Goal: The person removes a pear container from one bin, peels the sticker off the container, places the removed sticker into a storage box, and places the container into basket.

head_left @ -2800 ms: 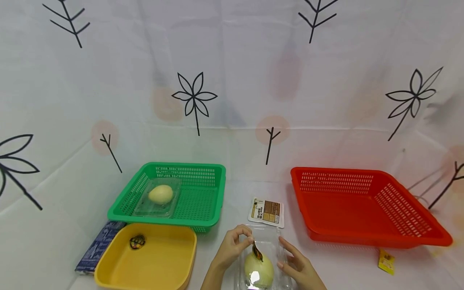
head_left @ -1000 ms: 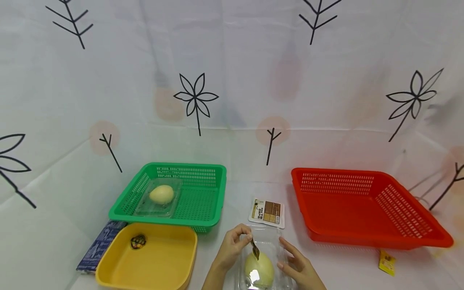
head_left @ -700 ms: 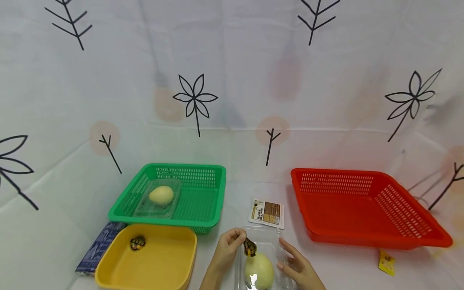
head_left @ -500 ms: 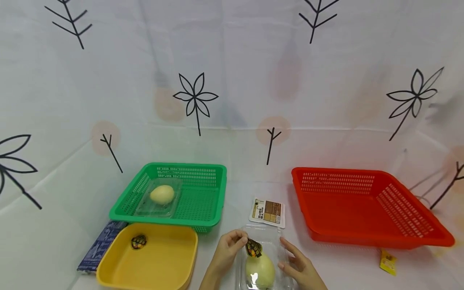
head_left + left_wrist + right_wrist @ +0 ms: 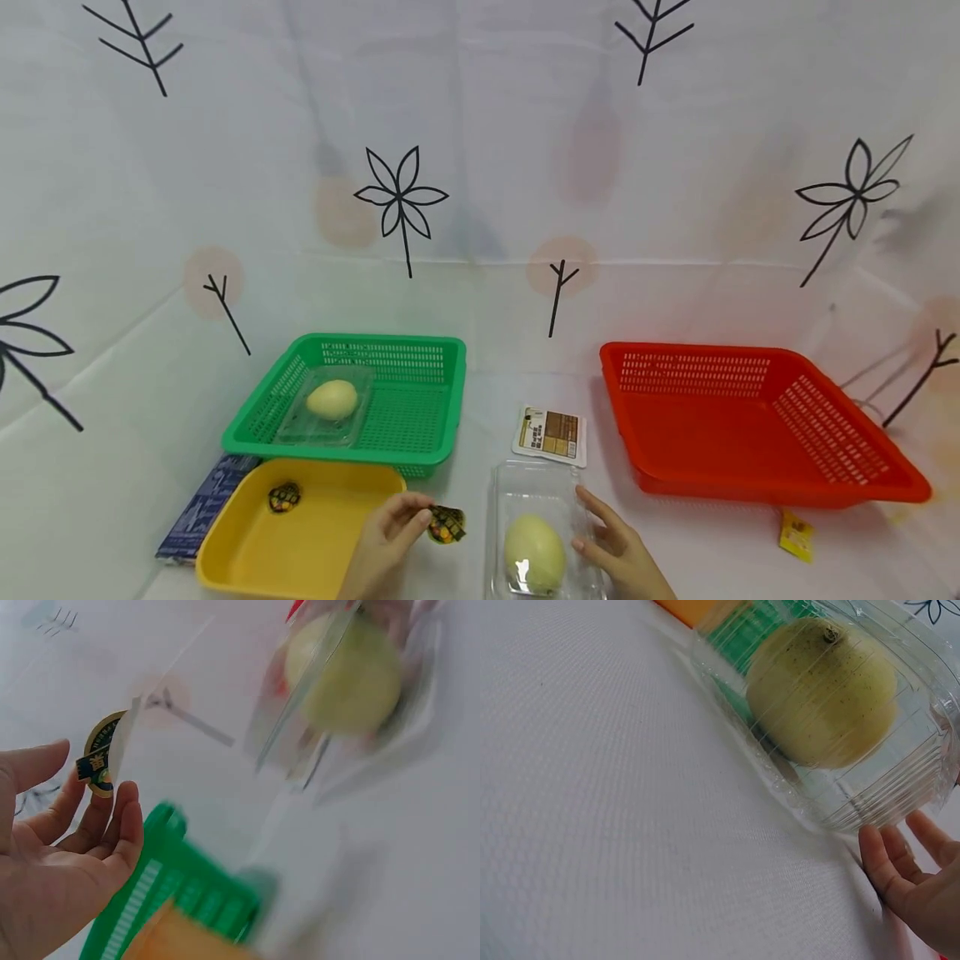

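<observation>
Between thumb and fingers my left hand (image 5: 382,542) pinches a round sticker (image 5: 447,524), black and gold with a small coloured picture. In the left wrist view the sticker (image 5: 103,754) appears edge-on, with part of its pale back showing. It hangs between the yellow tray and a clear plastic clamshell box (image 5: 542,483). In that box lies a pale yellow-green pear (image 5: 534,554), its brown specks and stem end plain in the right wrist view. My right hand (image 5: 624,550) rests its extended fingertips against the box's right side; the right wrist view shows the fingers (image 5: 889,862) touching the ribbed wall.
A yellow tray (image 5: 300,550) holds another round sticker (image 5: 284,497). Behind it, a green basket (image 5: 412,417) contains a second boxed pear (image 5: 332,400). A red basket (image 5: 697,429), a white-and-brown food packet (image 5: 551,436), a yellow sachet (image 5: 797,536) and a blue packet (image 5: 208,508) lie around.
The sticker has come off the box over the pear, and my left hand has carried it left towards the yellow tray. My right hand stays at the box's side.
</observation>
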{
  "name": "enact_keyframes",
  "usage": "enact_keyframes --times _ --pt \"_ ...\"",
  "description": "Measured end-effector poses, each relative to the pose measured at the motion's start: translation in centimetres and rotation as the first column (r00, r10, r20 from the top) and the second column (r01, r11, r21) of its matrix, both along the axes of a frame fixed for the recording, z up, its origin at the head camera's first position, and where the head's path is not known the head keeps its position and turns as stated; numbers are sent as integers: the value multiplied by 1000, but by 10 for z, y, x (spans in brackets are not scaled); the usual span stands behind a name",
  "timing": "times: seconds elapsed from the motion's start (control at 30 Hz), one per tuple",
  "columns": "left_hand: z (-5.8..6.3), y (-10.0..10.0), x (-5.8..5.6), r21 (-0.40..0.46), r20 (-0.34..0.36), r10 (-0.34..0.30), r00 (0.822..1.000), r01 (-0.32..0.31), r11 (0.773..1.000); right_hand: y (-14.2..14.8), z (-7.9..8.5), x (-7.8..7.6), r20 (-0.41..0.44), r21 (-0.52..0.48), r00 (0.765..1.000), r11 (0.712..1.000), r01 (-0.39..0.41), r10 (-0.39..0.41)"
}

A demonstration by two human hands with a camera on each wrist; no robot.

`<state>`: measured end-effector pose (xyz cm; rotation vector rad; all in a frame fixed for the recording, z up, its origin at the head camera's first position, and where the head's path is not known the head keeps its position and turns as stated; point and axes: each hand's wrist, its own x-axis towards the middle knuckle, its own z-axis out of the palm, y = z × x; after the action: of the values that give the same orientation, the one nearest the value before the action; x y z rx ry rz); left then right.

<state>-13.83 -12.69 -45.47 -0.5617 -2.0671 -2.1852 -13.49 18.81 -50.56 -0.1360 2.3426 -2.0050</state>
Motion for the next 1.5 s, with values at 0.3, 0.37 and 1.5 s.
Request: enact_keyframes --times 0.3,0.37,1.5 --pt "14 -75 5 -480 167 500 850 -373 794 2 -1 0 -3 3 1000 1000 -20 20" --pt "13 -86 1 -559 171 516 839 -349 752 2 -2 0 -16 8 1000 1000 -25 25" --pt "-10 -111 -24 -800 -97 472 876 -351 487 1 -2 0 0 -49 999 998 -42 42"
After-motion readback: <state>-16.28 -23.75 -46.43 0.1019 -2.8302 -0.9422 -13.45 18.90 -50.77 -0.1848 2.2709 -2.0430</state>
